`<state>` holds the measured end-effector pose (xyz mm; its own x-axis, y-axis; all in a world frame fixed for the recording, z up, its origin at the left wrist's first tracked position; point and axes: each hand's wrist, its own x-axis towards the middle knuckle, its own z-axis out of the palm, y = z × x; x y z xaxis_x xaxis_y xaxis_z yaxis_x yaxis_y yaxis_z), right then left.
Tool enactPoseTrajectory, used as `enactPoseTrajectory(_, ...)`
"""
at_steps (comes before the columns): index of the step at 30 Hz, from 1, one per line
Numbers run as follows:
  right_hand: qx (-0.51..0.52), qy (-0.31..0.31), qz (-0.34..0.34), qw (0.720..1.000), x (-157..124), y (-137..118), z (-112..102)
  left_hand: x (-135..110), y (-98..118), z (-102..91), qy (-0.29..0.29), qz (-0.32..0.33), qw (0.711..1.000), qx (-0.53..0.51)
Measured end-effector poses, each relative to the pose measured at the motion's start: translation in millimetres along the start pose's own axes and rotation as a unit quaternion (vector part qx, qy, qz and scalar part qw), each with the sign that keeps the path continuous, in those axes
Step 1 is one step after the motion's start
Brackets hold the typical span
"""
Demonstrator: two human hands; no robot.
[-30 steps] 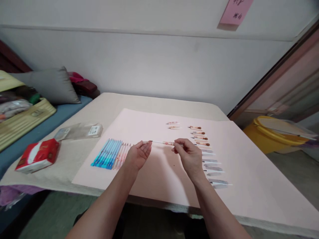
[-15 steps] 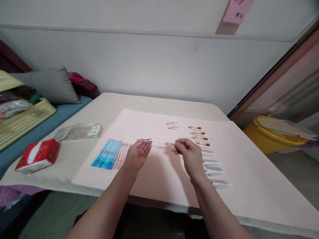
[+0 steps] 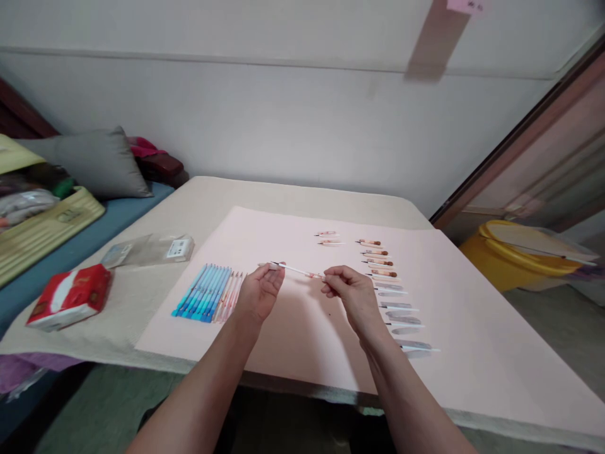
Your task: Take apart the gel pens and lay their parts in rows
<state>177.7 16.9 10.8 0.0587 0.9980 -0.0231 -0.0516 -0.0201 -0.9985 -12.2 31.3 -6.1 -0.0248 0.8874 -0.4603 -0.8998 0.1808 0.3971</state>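
- One slim white rod, with a pinkish patterned barrel toward its right end, hung slightly aslant above the pink sheet, between the person's two hands; its dark tip lay over the left fingers.
- The right hand pinched the barrel's end between thumb and fingertips.
- The left hand turned its palm partly upward, thumb and forefinger pinching a small pale piece by the rod's dark tip; whether the two touched could not be told.
- Just beside the left hand, a row of pale pink pens lay on the sheet, partly hidden by hand and wrist; next to them, farther left, came a row of blue pens.
- Beyond the hands lay two short patterned pieces.
- Near the right hand, four brown-ended pieces made a column, which several grey pieces continued toward the person.
- The sheet covered much of a pale table, its far edge close to a white wall.
- Left of the sheet lay a clear plastic bag and a red and white packet.
- Farther left, a grey pillow rested above a blue surface; at far right stood a yellow tub.
- At the top edge showed a pink note.
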Motion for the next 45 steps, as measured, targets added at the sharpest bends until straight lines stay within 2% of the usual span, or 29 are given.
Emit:
enactPoseTrajectory(15,0.103,-0.018,0.078,0.991,-2,11,12,-5,-7,-0.9,-0.014,0.022,0.997,0.074)
enactPoseTrajectory(21,0.152,0.011,0.083,0.985,-2,13,14,-7,-9,-2.4,-0.037,0.023,0.992,0.114)
enactPoseTrajectory(26,0.148,0.025,0.081,0.985,-2,10,14,-7,-15,-5.7,-0.048,0.004,0.985,0.165)
enactPoseTrajectory(35,0.122,0.016,0.078,0.989,-4,12,16,-12,-24,-6.5,-0.072,-0.010,0.980,0.185)
enactPoseTrajectory(45,0.089,-0.001,0.068,0.994,-6,12,17,-12,-26,-6.0,-0.059,-0.004,0.981,0.183)
